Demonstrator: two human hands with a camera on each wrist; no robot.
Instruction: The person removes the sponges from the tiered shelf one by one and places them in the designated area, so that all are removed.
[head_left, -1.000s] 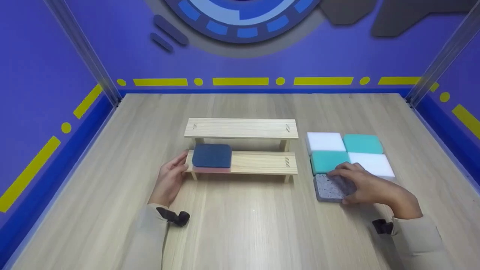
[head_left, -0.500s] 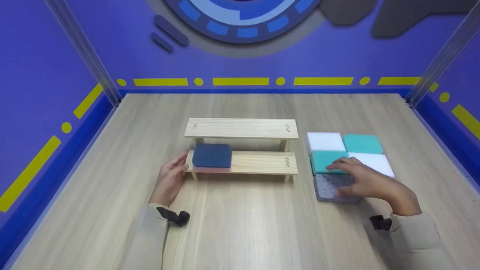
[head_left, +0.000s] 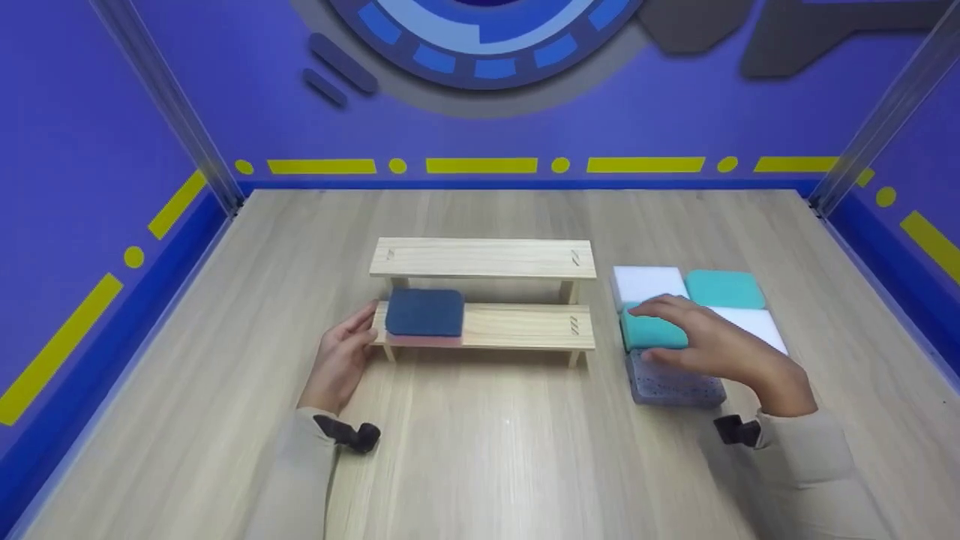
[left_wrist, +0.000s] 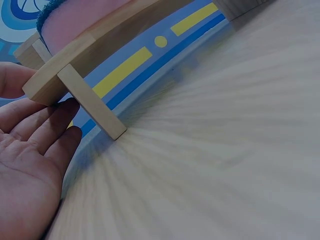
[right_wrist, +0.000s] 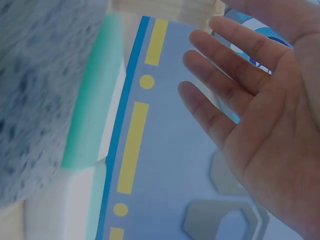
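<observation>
A two-tier wooden rack [head_left: 517, 326] stands mid-table. My left hand [head_left: 341, 360] pinches the left end of its lower board, thumb over it and fingers beneath, as the left wrist view shows. On that board's left end lies a dark blue sponge [head_left: 425, 312] with a pink underside [left_wrist: 80, 22]. To the right of the rack, my right hand [head_left: 712, 341] hovers with spread fingers and holds nothing. Below it are a grey speckled sponge [head_left: 675, 386] and a green sponge [head_left: 652, 331]. The right wrist view has the palm and fingers [right_wrist: 215, 95] apart from the sponges.
A white sponge [head_left: 649, 283] and another green sponge [head_left: 726, 289] lie behind. A second white sponge [head_left: 754, 326] is partly covered by my right hand. The rack's upper board [head_left: 480, 259] rises at the back. Blue panels [head_left: 480, 135] wall the table.
My right hand has let go of the grey speckled sponge, lifted off it and shifted left and away from me, over the green sponge. The left hand stays on the rack.
</observation>
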